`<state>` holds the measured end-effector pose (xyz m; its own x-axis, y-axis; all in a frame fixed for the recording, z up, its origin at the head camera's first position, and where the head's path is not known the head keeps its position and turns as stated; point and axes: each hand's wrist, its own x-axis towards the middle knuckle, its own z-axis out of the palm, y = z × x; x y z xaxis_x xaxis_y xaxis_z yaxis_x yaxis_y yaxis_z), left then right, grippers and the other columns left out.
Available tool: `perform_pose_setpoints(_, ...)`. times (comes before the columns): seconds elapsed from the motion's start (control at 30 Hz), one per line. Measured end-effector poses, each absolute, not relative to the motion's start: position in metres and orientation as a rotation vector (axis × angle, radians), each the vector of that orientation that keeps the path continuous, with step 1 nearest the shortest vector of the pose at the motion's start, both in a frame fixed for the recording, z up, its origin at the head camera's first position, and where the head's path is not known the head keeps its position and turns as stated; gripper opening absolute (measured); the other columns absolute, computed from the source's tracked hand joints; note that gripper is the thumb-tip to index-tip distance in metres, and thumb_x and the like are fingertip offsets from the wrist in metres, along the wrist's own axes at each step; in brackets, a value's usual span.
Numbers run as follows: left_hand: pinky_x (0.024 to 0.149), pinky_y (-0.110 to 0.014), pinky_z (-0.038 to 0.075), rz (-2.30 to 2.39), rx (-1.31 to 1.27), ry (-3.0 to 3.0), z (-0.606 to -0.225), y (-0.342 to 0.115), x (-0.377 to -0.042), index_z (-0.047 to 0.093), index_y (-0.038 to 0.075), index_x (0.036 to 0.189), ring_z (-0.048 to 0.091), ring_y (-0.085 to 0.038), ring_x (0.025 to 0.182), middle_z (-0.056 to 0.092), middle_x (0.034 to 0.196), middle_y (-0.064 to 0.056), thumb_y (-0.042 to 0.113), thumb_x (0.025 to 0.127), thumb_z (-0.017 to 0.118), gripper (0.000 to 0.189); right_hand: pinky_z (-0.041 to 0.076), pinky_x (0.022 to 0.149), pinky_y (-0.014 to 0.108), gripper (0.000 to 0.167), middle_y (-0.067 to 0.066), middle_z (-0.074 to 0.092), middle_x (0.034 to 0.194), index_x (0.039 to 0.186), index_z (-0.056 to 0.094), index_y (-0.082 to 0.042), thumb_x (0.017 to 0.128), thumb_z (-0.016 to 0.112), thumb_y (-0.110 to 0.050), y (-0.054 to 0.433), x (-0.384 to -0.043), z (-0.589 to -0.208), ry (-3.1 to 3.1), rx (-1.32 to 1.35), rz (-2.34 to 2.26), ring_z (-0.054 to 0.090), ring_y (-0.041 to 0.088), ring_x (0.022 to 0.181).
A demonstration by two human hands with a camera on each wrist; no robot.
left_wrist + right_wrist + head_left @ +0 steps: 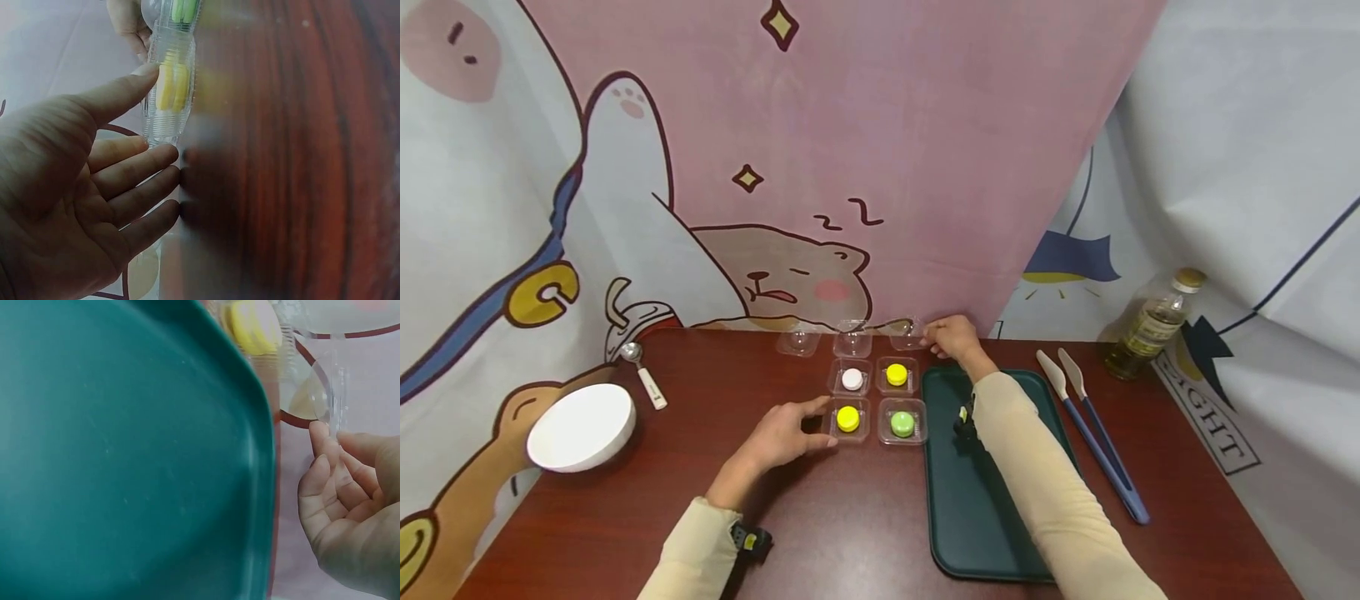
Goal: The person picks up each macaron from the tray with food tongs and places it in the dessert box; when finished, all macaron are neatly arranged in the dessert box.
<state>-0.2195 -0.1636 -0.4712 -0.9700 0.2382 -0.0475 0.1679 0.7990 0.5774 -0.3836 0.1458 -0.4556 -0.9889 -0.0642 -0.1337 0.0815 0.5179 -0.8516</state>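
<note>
Several square clear plastic boxes stand together mid-table, each with a round macaron: a yellow one [847, 418] front left, a green one [902, 424] front right, a white one [852, 379] back left and another yellow one [897, 374] back right. Behind them are clear domed lids [853, 340]. My left hand [781, 433] touches the front left box [170, 125] with thumb and fingers extended, not curled round it. At the back, my right hand [953, 337] pinches the edge of a clear lid [338, 403] between thumb and finger; that lid is tilted up.
A dark green tray [977, 517] lies under my right forearm. Right of it are blue-handled tongs [1101, 446] and an oil bottle [1153, 325]. A white bowl [582, 427] and a small scoop [643, 375] are at left. A printed cloth hangs behind the table.
</note>
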Motion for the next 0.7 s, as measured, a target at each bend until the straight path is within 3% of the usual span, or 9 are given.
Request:
perform_pose_setpoints(0.13, 0.107, -0.05, 0.049, 0.92, 0.329, 2.86, -0.47, -0.163, -0.219, 0.055, 0.015, 0.147, 0.06, -0.03, 0.13, 0.071, 0.13, -0.004, 0.04, 0.081, 0.085, 0.076, 0.06, 0.068, 0.032, 0.028, 0.015, 0.078, 0.097, 0.119, 0.073, 0.002, 0.101, 0.061, -0.016, 0.149, -0.38, -0.452, 2.555, 0.002, -1.526, 0.063, 0.014, 0.067)
perform_pose_setpoints(0.33, 0.106, -0.049, 0.049, 0.918, 0.317, 2.856, -0.469, -0.161, -0.218, 0.055, 0.014, 0.147, 0.06, -0.029, 0.129, 0.071, 0.131, -0.004, 0.039, 0.082, 0.085, 0.076, 0.057, 0.063, 0.025, 0.032, 0.012, 0.078, 0.095, 0.126, 0.069, 0.002, 0.1, 0.063, -0.016, 0.149, -0.367, -0.447, 2.472, -0.048, -1.565, 0.062, 0.012, 0.065)
perform_pose_setpoints(0.47, 0.107, -0.049, 0.048, 0.913, 0.317, 2.854, -0.469, -0.16, -0.218, 0.055, 0.014, 0.147, 0.059, -0.03, 0.131, 0.071, 0.131, -0.004, 0.038, 0.081, 0.085, 0.077, 0.06, 0.067, 0.028, 0.033, 0.011, 0.078, 0.097, 0.127, 0.068, 0.001, 0.1, 0.063, -0.017, 0.148, -0.355, -0.443, 2.399, -0.061, -1.607, 0.065, 0.011, 0.067)
perform_pose_setpoints(0.7, 0.108, -0.051, 0.048, 0.912, 0.325, 2.878, -0.469, -0.159, -0.218, 0.056, 0.013, 0.146, 0.06, -0.032, 0.13, 0.071, 0.131, -0.007, 0.038, 0.081, 0.085, 0.076, 0.061, 0.066, 0.026, 0.035, 0.018, 0.077, 0.103, 0.128, 0.066, 0.003, 0.099, 0.066, -0.016, 0.142, -0.338, -0.436, 2.29, -0.119, -1.685, 0.072, 0.014, 0.072)
